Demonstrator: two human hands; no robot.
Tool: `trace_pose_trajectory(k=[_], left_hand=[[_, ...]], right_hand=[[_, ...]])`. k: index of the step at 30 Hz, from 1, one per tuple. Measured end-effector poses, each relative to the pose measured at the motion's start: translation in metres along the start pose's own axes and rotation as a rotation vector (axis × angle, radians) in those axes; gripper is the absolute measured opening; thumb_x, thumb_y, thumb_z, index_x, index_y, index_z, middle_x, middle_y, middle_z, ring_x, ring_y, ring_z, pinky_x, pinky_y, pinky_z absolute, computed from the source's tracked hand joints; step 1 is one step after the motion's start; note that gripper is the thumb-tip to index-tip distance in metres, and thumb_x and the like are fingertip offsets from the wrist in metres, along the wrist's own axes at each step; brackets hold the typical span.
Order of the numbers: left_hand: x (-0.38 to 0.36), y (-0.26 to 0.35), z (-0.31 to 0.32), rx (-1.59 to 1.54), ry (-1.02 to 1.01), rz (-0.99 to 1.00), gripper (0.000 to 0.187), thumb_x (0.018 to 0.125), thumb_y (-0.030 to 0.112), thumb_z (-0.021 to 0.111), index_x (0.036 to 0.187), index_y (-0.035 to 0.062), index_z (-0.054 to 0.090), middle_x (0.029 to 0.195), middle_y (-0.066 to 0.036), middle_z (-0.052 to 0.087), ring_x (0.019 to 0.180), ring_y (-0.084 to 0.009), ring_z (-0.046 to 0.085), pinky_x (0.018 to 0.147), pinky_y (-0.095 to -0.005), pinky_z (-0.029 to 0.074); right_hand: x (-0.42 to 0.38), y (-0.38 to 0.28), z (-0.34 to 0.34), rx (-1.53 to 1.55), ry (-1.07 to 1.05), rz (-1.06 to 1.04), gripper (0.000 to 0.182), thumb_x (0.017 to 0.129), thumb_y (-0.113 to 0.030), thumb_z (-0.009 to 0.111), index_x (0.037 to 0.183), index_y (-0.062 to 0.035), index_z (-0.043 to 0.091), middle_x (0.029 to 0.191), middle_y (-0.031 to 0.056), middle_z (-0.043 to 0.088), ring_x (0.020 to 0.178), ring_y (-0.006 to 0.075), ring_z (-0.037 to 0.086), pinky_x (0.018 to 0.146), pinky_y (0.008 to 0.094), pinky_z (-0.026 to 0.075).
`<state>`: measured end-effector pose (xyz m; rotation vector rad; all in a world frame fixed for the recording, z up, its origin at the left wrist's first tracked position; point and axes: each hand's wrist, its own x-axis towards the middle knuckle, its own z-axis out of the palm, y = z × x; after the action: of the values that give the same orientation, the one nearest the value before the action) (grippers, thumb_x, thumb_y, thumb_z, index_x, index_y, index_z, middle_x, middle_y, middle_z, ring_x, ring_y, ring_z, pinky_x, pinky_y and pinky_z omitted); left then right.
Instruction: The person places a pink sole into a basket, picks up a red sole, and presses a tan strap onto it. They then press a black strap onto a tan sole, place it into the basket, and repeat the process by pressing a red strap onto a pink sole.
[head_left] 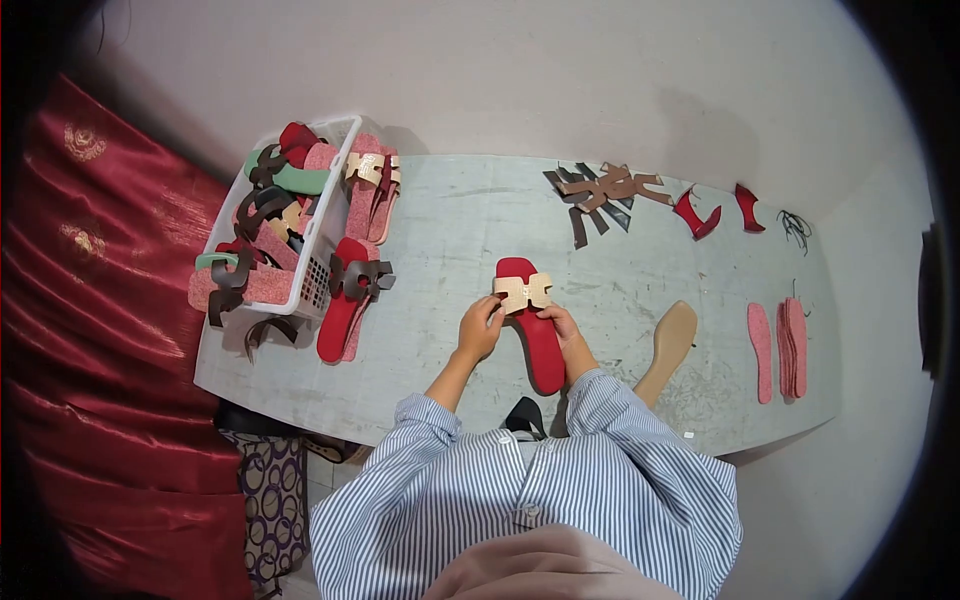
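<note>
A red sandal sole (541, 362) lies lengthwise in front of me, with a cream cut-out strap (524, 292) across its front part. My left hand (481, 327) pinches the strap's left end at the sole's edge. On the other side, my right hand (563, 325) has its fingers closed at the strap's right end, the thumb near the red surface. The fingertips under the sole are hidden. Right of my right hand lies a tan sole (675, 335), its lower end by my sleeve. A black piece (524, 415) rests close to my body.
A white basket (325, 232) full of soles and straps stands at left. Beside it lie sandals with cream straps (368, 170) and a red sandal with a dark strap (345, 310). Brown straps (612, 185), red pieces (697, 215), black cords (796, 230) and pink soles (793, 350) lie right.
</note>
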<state>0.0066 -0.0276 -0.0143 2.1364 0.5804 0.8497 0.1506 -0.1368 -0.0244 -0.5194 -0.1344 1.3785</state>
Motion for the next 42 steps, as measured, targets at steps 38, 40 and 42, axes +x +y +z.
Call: trace_pose_trajectory(k=[38,40,42], left_hand=[[-0.027,0.009,-0.187,-0.299,0.448,-0.631,0.032,0.085,0.006,0.046,0.116,-0.0025,0.049,0.101,-0.013,0.059,0.093,-0.0176,0.056,0.080,-0.0260,0.042],[-0.032,-0.005,-0.205,0.179,0.412,-0.633,0.030,0.085,0.007,0.044,0.113,0.0014,0.053,0.104,-0.019,0.058,0.095,-0.0271,0.056,0.083,-0.0313,0.041],[-0.034,-0.020,-0.222,0.233,0.468,-0.631,0.029,0.084,0.008,0.044,0.110,0.0062,0.057,0.104,-0.020,0.057,0.097,-0.0323,0.055,0.083,-0.0346,0.041]], right_hand=[[0.144,0.132,0.201,-0.023,-0.202,0.165,0.064,0.060,0.014,0.035,0.122,-0.0056,0.035,0.114,0.0112,0.047,0.105,0.0235,0.048,0.090,0.0362,0.041],[0.152,0.152,0.202,0.024,-0.075,0.126,0.065,0.061,0.016,0.035,0.122,-0.0064,0.035,0.115,0.0106,0.047,0.107,0.0241,0.047,0.092,0.0377,0.040],[0.170,0.176,0.196,0.008,-0.068,0.112,0.065,0.062,0.018,0.035,0.122,-0.0069,0.035,0.117,0.0103,0.046,0.109,0.0248,0.046,0.092,0.0385,0.039]])
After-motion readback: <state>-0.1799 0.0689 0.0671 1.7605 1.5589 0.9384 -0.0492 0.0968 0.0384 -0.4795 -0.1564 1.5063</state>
